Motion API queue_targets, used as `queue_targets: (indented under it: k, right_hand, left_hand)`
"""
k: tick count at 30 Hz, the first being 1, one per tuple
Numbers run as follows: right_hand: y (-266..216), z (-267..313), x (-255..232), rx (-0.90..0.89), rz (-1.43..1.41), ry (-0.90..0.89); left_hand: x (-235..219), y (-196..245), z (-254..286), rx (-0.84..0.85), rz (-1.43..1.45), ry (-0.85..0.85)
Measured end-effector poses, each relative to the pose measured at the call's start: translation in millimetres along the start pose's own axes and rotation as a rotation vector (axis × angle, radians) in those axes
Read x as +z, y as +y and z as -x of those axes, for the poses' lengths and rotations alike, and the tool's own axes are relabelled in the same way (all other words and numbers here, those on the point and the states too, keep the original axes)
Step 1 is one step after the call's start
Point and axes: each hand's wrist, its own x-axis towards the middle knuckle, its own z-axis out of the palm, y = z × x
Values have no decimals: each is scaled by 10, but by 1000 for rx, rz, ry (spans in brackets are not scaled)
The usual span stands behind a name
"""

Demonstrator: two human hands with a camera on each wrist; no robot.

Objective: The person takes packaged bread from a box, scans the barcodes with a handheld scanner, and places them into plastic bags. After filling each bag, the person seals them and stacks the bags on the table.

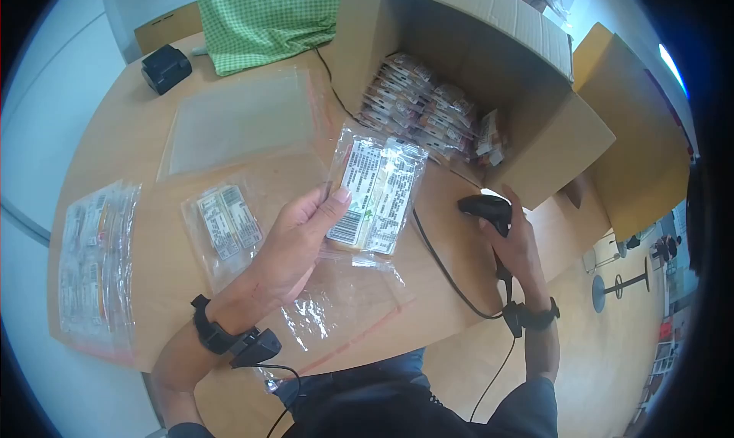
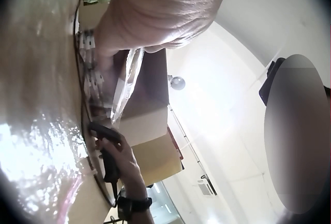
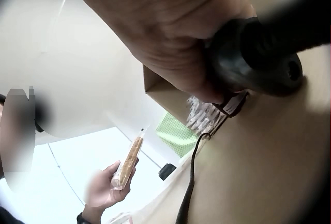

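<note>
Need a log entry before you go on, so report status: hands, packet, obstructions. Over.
Left hand holding labelled packet, raised above table. Right hand gripping black scanner. Scanner's cable curves across table between hands.

One held packet (image 1: pixel 377 197), one scanner (image 1: pixel 486 207), one checked cloth (image 1: pixel 267 21), two hands (image 1: pixel 290 243), boxed packets (image 1: pixel 428 113) too overlapped to count.
</note>
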Motion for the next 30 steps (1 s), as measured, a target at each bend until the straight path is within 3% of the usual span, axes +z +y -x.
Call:
queue_targets:
  k: [2, 4, 6, 8, 10, 13, 14, 16, 17, 19, 20, 22, 23, 25, 30]
  right_hand:
    - [-93, 78, 44, -58, 119, 88]
    - [-442, 247, 44, -466, 423, 347]
    - [-737, 452, 98, -575, 124, 126]
    - [-1026, 538, 136, -677, 106, -28]
    - [-1141, 494, 207, -711, 146, -93]
    - [-1071, 343, 244, -742, 11, -85]
    - [-1049, 318, 221, -756, 10, -89]
    - [-1002, 345, 176, -646, -169, -54]
    - [-993, 378, 165, -571, -226, -63]
    - [-908, 405, 219, -564, -277, -52]
    - [-880, 411, 240, -559, -324, -38]
    - [-890, 418, 256, -571, -328, -33]
    - [-896, 420, 260, -585, -328, -31]
    - [-886, 399, 293, -590, -344, -21]
    - [-890, 398, 307, -617, -349, -34]
  left_hand:
    - [29, 13, 6, -12, 48, -17]
    - [4, -64, -34, 2, 58, -16]
    - [47, -148, -24, 0, 67, -12]
    - [163, -209, 9, -38, 29, -74]
    - [311, -226, 164, -43, 39, -87]
    - [313, -202, 352, 38, -314, -285]
    - [277, -163, 436, 47, -312, -274]
    - [186, -111, 609, 179, -736, -244]
    - [113, -154, 670, 174, -737, -241]
    - [-69, -315, 723, 209, -1128, -121]
    - [-142, -374, 724, 207, -1130, -123]
    - [-250, -449, 722, 254, -1416, -129]
    - [-267, -451, 741, 256, -1419, -133]
    - [-296, -452, 761, 367, -1641, -297]
    - [-364, -388, 759, 381, -1662, -369]
